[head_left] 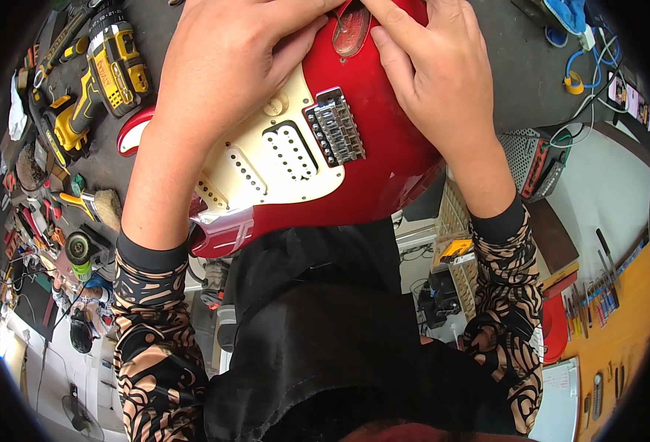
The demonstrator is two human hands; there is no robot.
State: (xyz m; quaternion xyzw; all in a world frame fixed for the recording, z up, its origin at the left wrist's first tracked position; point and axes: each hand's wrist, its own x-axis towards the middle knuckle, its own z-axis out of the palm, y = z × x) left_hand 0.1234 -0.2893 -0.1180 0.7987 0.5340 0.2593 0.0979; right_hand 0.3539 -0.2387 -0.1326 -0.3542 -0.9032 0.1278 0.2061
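A glossy red electric guitar body (391, 173) lies face up in front of me, with a cream pickguard (323, 183), a white pickup (289, 152) and a chrome bridge (336, 127). My left hand (229, 62) reaches over the pickguard, its thumb and fingers drawn together beside the oval jack recess (350, 35). On the recess's other side, my right hand (443, 74) rests against the red body with bent fingers. Both hands' fingertips meet near the upper picture edge, which partly cuts them off. Whatever small thing they pinch there is hidden.
A yellow-and-black cordless drill (107, 74) lies left of the guitar, near a brush (102, 208) and a green-and-black power tool (80, 250). Blue and white cables (598, 55) lie at the far right. Another person (82, 317) is at the lower left.
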